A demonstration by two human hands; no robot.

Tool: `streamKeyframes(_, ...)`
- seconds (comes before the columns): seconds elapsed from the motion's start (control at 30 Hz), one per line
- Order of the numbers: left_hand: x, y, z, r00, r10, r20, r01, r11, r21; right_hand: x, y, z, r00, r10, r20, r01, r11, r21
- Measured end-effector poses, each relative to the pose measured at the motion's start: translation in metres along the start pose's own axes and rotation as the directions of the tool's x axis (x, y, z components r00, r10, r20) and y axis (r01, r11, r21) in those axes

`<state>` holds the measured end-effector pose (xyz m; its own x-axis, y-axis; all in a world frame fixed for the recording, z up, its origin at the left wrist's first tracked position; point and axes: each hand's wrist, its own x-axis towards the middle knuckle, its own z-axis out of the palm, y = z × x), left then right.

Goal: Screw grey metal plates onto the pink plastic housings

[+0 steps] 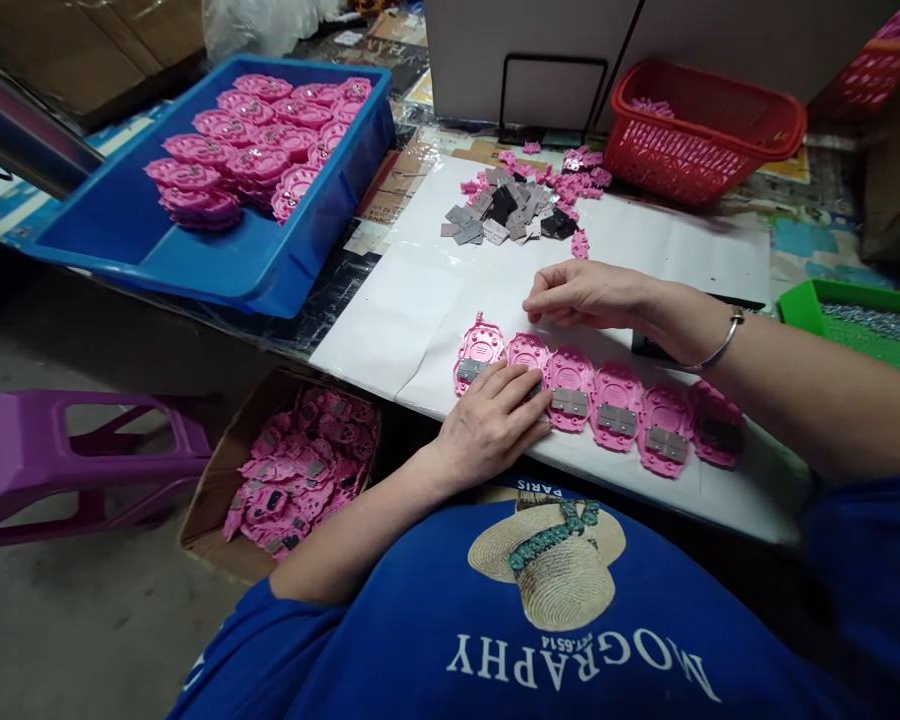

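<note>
A row of pink plastic casing halves (569, 372) lies along the near edge of the white work surface, with grey or dark rectangular plates (615, 420) in their lower parts. My left hand (491, 420) rests flat on the left end of this row, fingers stretched over the second casing (527, 347) and partly hiding its plate. Beside it, the leftmost casing (481, 343) has a small pink piece standing at its top. Just above the row hovers my right hand (589, 292), thumb and fingers pinched together; whatever is between them is too small to make out.
Loose metal plates (495, 212) and small pink pieces (581, 180) are heaped farther back. A red basket (690, 145) stands behind, a green tray (817, 315) of small metal parts at right. At left are a blue tray (270, 280) of pink assemblies, a filled carton (208, 500) and a purple stool (37, 450).
</note>
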<state>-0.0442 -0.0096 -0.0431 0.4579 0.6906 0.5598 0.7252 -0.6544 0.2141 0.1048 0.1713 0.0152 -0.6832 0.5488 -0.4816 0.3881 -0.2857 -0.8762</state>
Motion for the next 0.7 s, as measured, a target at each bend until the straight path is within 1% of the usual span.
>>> streamKeyframes(0.1, 0.0, 0.0, 0.0, 1.0, 0.001, -0.008, -0.001, 1.0, -0.003, 0.002, -0.001, -0.002, 0.999, -0.042, 0.008, 0.042, 0.995, -0.094)
streamKeyframes(0.17, 0.0, 0.0, 0.001, 1.0, 0.006, -0.016, -0.006, 1.0, -0.007, 0.002, -0.001, -0.002, 0.997, -0.064, 0.049, 0.072, 0.979, -0.191)
streamKeyframes(0.27, 0.0, 0.0, 0.0, 1.0, 0.006, -0.016, -0.006, 1.0, -0.008, 0.002, -0.004, 0.001, 0.994, -0.047, 0.096, 0.076, 0.94, -0.333)
streamKeyframes(0.43, -0.001, 0.0, 0.0, 1.0, -0.005, -0.001, 0.005, 1.0, -0.007, 0.004, -0.009, 0.007, 0.995, -0.019, 0.102, 0.068, 0.858, -0.509)
streamKeyframes(0.57, -0.001, -0.001, 0.002, 1.0, 0.007, -0.02, -0.007, 1.0, -0.02, 0.005, -0.017, 0.01, 0.996, -0.014, 0.093, 0.073, 0.747, -0.661)
streamKeyframes(0.7, -0.001, -0.001, 0.002, 1.0, 0.001, -0.02, -0.001, 1.0, -0.029, 0.011, -0.026, 0.014, 0.997, -0.012, 0.076, 0.069, 0.574, -0.816)
